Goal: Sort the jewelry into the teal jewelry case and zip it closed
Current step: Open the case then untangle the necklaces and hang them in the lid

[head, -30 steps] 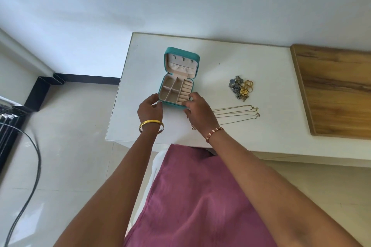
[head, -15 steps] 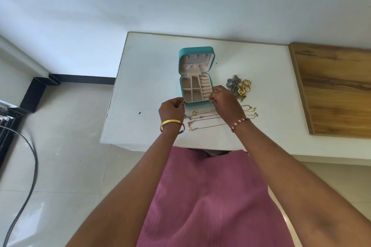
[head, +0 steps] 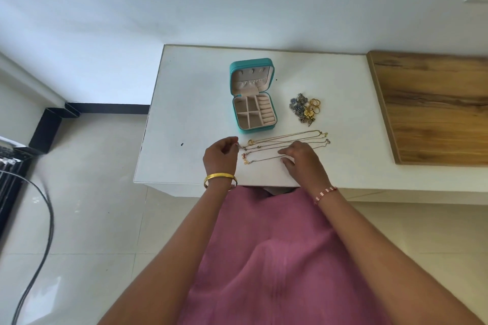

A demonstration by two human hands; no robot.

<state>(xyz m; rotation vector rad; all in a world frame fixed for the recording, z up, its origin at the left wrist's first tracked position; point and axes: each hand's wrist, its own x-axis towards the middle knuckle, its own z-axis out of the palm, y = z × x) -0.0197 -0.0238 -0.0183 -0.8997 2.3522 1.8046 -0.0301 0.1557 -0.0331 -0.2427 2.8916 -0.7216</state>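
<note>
Both hands are now leaving the jewelry case [head: 253, 95], open on the bench [head: 190, 92]. Left hand [head: 220, 157] fingers are pinching a necklace [head: 280, 145] end; right hand [head: 303, 159] fingers are hovering released over the chains. Sorting is beginning.

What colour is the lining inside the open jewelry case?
Pale beige lining inside the teal jewelry case, best seen in the head view.

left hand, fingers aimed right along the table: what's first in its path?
The left hand would likely meet the pendant ends of the necklaces almost at once; its fingertips already look at or on one. Contact unclear.
</note>
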